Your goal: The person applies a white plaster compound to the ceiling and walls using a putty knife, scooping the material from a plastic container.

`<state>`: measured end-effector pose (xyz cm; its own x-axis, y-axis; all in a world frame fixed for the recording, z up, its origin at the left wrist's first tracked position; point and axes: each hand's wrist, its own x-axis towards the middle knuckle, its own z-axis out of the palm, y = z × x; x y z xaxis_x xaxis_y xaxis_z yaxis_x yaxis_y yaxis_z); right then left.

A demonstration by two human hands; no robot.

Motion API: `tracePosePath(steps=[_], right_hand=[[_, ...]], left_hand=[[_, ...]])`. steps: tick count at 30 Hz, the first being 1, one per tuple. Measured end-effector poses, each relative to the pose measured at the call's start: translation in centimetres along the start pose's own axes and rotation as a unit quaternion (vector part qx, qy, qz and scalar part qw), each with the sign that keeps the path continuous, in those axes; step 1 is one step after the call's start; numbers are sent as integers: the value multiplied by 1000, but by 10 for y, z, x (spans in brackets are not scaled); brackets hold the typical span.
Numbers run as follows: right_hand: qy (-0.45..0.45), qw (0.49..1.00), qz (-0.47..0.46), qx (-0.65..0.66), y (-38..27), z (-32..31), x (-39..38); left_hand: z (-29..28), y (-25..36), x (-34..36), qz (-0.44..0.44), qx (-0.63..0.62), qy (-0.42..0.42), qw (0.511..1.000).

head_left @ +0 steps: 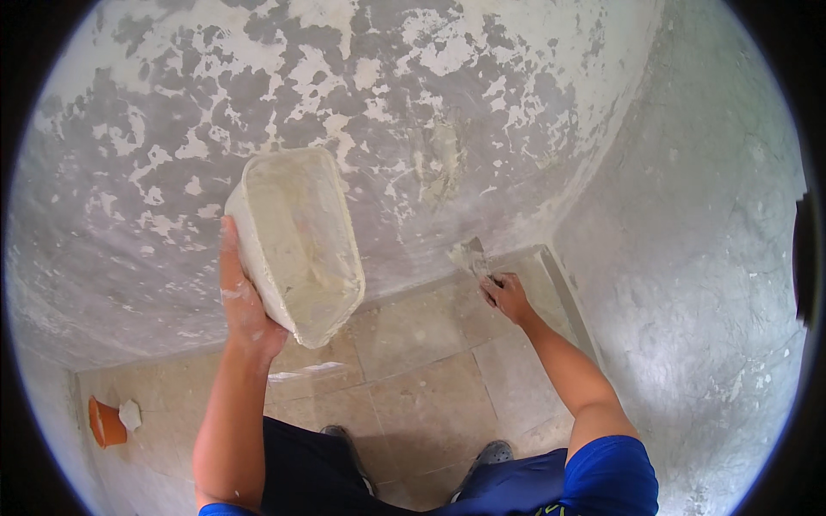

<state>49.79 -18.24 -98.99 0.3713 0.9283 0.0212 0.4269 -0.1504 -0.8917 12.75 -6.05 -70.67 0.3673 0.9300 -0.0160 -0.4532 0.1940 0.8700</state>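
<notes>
My left hand (245, 297) grips a white rectangular tub (297, 232) from its left side and underneath, with a thumb up along the outer wall. Off-white plaster is smeared over the tub's inside and crusted on its rim. To the right, my right hand (508, 297) is closed around the handle of a putty knife (470, 255). Its blade carries pale plaster and points up and left, close to the lower part of the wall; whether it touches cannot be told. White smudges mark my left hand.
Ahead stands a grey wall (379, 198) with patchy white areas and a fresh-looking smear. It meets another grey wall (688, 258) on the right at a corner. Below lies a beige tiled floor (430, 387). An orange pot (107, 422) and a whitish lump (130, 414) are at the far left.
</notes>
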Motion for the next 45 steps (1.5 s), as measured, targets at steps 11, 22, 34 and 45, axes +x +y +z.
tracePosePath(steps=[11, 22, 34, 45], right_hand=[[-2, 979, 7, 203, -93, 2, 70], [49, 999, -3, -12, -12, 32, -6], [-34, 926, 0, 377, -238, -27, 31], [31, 983, 137, 115, -47, 23, -12]], left_hand=[[8, -10, 0, -4, -1, 4, 1000], [10, 2, -17, -10, -33, -10, 999], [8, -8, -17, -21, -32, -25, 999], [-2, -9, -14, -36, -30, -10, 999]])
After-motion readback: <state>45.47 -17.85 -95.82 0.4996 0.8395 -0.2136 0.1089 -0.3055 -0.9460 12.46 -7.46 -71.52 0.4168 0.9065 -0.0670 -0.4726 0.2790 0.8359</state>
